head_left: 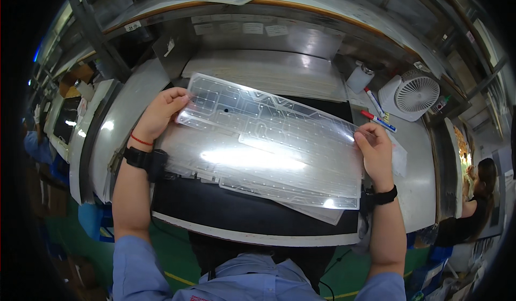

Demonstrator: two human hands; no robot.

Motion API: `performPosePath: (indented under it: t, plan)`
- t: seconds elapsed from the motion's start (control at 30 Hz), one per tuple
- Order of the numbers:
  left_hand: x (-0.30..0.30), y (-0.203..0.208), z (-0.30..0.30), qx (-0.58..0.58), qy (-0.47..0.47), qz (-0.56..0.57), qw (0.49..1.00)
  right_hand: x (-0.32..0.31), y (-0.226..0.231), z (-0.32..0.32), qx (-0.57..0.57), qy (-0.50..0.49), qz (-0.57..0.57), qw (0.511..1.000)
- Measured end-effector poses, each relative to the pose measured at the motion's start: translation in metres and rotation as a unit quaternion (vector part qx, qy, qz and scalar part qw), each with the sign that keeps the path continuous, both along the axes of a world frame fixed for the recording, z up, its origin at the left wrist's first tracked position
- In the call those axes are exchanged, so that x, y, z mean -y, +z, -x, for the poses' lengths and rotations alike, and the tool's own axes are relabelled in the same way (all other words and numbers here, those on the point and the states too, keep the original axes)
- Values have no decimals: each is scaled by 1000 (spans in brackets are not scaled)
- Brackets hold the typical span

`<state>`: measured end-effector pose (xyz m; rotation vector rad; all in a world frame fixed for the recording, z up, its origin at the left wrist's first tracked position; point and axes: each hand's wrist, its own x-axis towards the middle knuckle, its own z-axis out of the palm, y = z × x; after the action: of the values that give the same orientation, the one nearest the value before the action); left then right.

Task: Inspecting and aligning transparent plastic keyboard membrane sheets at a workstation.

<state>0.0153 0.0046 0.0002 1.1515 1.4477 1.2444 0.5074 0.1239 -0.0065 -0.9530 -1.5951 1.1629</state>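
Note:
A clear plastic sheet printed with pale circuit lines [252, 110] is held up, tilted, between my two hands. My left hand [165, 113] pinches its left edge, thumb on top. At the other end, the thumb and fingers of my right hand [376, 150] close on the right edge. Under it lies a loose pile of similar clear sheets [290, 191], with corners sticking out at uneven angles. Glare whitens the middle, so where the held sheet ends and the pile begins is hard to make out. The pile rests on a black mat [188, 199].
Behind the mat a stack of flat sheets [263, 67] sits in a metal recess. To the right stand a white fan [414, 97], a bottle [360, 79] and markers [379, 121]. A shelf [301, 8] crosses overhead. Another person [478, 193] sits at far right.

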Motion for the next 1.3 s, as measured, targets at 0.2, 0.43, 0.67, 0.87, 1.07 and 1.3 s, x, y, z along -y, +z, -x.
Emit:
performPosePath:
  t: [0.2,0.43,0.67,0.87,1.07,1.3]
  plan:
    - [-4,-5,11,41,55,-52,996,-1,6,-1,-48,-22,22,998]
    - [-5,-6,11,43,72,-48,995,-2,6,-4,-25,-27,53,998]
    - [-6,-5,10,71,83,-64,992,-2,8,-7,-27,-23,30,999]
    - [-4,-8,25,91,47,-98,990,1,12,-10,-64,-29,23,997]
    - [-3,8,4,147,112,-72,980,0,8,-14,-108,-2,41,993]
    - [-5,-1,6,19,83,-36,996,5,17,-6,-63,2,36,997]
